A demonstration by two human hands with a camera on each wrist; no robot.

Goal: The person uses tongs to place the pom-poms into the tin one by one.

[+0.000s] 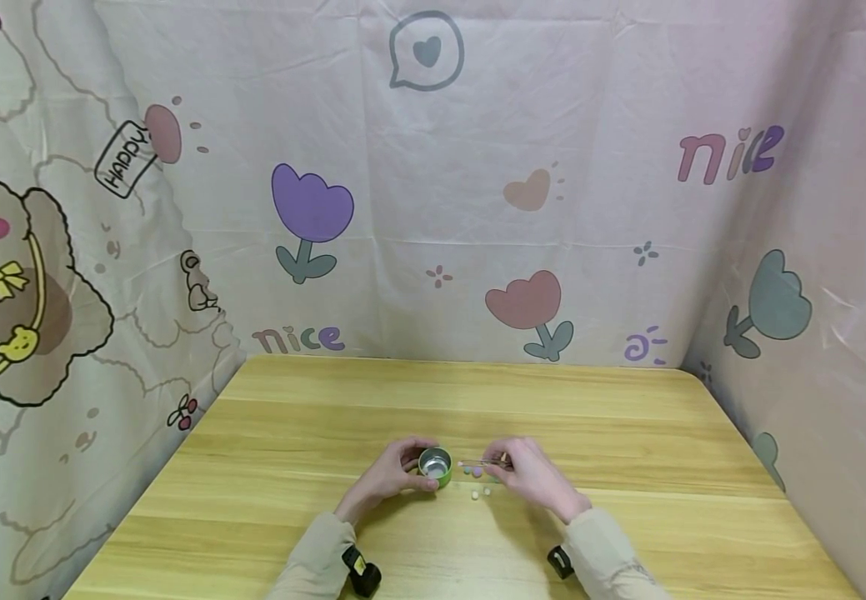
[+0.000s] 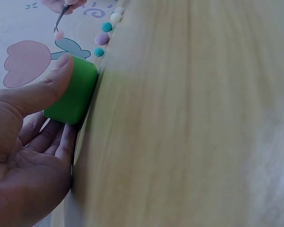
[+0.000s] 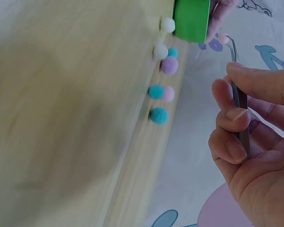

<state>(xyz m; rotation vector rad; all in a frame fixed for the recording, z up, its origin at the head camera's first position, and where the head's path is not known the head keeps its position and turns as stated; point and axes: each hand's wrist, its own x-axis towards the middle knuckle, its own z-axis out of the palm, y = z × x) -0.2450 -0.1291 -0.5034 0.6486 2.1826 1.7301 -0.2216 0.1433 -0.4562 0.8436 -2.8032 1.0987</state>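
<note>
1. The left hand (image 1: 391,477) holds a small green cup (image 1: 435,467) that stands on the wooden table (image 1: 327,433). In the left wrist view the thumb (image 2: 47,87) presses on the green wall and the other fingers curl around the far side.
2. The cup is open on top and its inside looks like metal. It stands near the front middle of the table, between the two hands.
3. The right hand (image 1: 533,477) pinches thin metal tweezers (image 3: 237,90) between the thumb and the bent first fingers.
4. The tips of the tweezers grip one pink pompom (image 3: 223,38), lifted above the table and just beside the cup.
5. More small pompoms (image 3: 162,90) lie loose on the table near the cup: white, teal, purple and pink. I think there are seven, but the view is blurred.
6. Behind the table hangs a pink curtain (image 1: 433,208) with tulips and the word "nice".
</note>
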